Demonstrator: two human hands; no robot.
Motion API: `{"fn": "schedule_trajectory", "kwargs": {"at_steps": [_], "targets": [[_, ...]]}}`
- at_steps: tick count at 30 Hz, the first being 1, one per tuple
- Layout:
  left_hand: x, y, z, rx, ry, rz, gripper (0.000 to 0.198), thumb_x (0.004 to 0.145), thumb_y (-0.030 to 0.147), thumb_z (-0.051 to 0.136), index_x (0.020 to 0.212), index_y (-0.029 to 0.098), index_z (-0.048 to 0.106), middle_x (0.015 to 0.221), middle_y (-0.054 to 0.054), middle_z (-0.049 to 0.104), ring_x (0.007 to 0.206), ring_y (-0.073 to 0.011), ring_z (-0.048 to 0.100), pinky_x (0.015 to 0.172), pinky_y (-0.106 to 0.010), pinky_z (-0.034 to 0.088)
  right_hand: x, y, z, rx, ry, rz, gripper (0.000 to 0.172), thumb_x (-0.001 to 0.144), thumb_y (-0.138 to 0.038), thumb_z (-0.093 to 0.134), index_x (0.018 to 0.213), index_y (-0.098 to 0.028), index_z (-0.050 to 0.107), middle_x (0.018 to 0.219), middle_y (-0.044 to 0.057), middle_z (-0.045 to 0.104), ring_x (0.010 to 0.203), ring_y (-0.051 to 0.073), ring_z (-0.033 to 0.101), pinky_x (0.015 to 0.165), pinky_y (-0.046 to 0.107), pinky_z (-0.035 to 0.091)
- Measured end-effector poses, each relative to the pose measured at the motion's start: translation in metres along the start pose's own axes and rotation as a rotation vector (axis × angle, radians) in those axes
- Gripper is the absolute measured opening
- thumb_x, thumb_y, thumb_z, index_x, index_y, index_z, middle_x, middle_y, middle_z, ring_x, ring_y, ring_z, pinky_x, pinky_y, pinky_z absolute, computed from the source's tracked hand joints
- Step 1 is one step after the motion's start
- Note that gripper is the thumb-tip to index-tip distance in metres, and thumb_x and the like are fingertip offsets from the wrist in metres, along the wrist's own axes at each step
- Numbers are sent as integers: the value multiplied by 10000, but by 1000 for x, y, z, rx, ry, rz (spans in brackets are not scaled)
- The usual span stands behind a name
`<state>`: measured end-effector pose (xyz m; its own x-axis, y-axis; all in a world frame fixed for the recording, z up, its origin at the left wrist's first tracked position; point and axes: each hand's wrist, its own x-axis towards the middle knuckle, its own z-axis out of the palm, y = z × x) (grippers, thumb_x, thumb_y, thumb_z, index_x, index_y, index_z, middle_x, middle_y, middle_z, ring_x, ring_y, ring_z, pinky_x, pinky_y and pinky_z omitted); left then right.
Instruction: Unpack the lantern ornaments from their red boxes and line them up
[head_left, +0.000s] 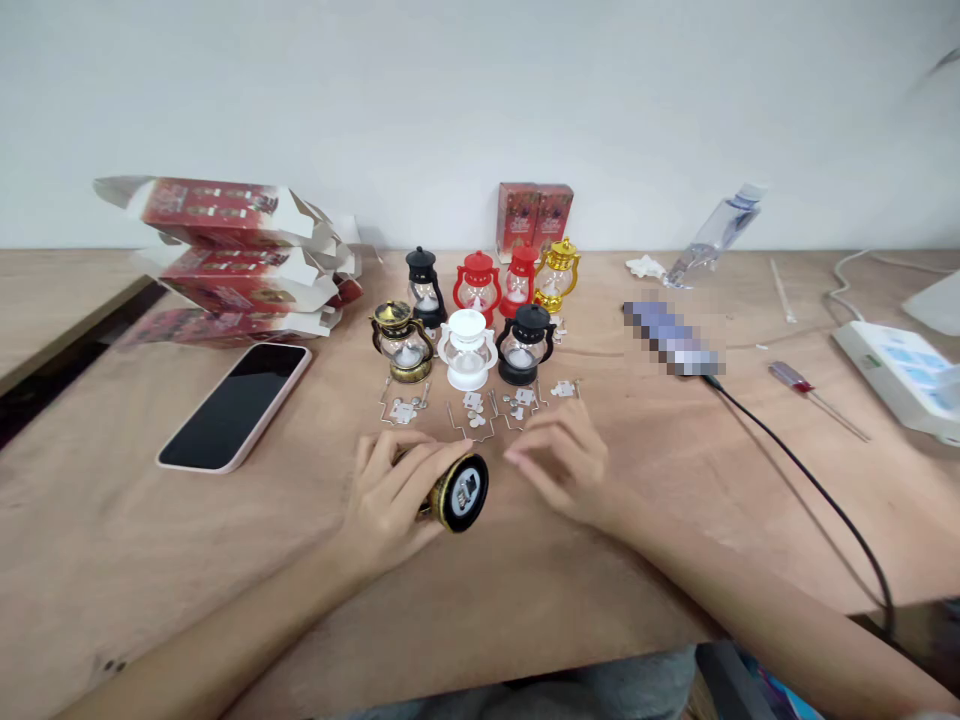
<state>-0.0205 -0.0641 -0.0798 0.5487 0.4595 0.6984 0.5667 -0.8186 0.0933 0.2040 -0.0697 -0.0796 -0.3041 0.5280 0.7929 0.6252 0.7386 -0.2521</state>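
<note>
The left hand [391, 498] wraps around a tipped lantern [459, 494], base facing right; the right hand [566, 462], half open and empty, hovers nearby.

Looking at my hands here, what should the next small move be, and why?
I'd probably bring your right hand to the underside of the tipped black-and-gold lantern: your left hand holds it with that side exposed, and the right hovers nearby, apart from it. Whether the right pinches anything is unclear.
</note>
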Motion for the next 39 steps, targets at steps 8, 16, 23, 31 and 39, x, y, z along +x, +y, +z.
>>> {"fn": "schedule_trajectory", "kwargs": {"at_steps": [8, 16, 23, 31, 39], "targets": [[0, 3, 2, 3, -40, 44, 300, 886, 277, 535, 1150, 140, 574, 873, -72, 710, 860, -221, 533, 718, -337, 321, -4, -26, 10, 102, -73, -133, 55, 854, -188, 592, 826, -156, 626, 723, 25, 646, 692, 141, 489, 636, 293, 363], [2, 4, 1, 33, -79, 106, 273, 906, 282, 497, 1121, 140, 588, 858, -66, 718, 825, -211, 533, 704, -332, 319, -1, -25, 10, 139, -121, -147, 173, 902, -187, 505, 774, -147, 614, 675, 22, 616, 665, 136, 442, 631, 279, 363], [3, 5, 1, 41, -83, 111, 263, 901, 256, 496, 1119, 143, 591, 861, -60, 721, 816, -204, 541, 695, -334, 320, -3, -23, 11, 153, -109, -176, 206, 906, -143, 467, 751, -170, 600, 684, 16, 612, 669, 131, 440, 645, 274, 356], [4, 6, 1, 38, -72, 139, 256, 930, 275, 453, 1077, 126, 600, 838, -56, 715, 819, -208, 528, 691, -334, 320, -2, -24, 10, 109, -176, -187, 206, 911, -167, 467, 738, -147, 577, 670, 30, 609, 673, 139, 438, 649, 279, 361], [0, 3, 5, 21, -45, 134, 264, 915, 263, 482, 1102, 115, 593, 862, -69, 714, 828, -216, 516, 698, -338, 319, -3, -24, 11, 8, -183, -249, 230, 928, -142, 408, 778, -148, 583, 666, 27, 556, 668, 143, 420, 651, 265, 357]]}}
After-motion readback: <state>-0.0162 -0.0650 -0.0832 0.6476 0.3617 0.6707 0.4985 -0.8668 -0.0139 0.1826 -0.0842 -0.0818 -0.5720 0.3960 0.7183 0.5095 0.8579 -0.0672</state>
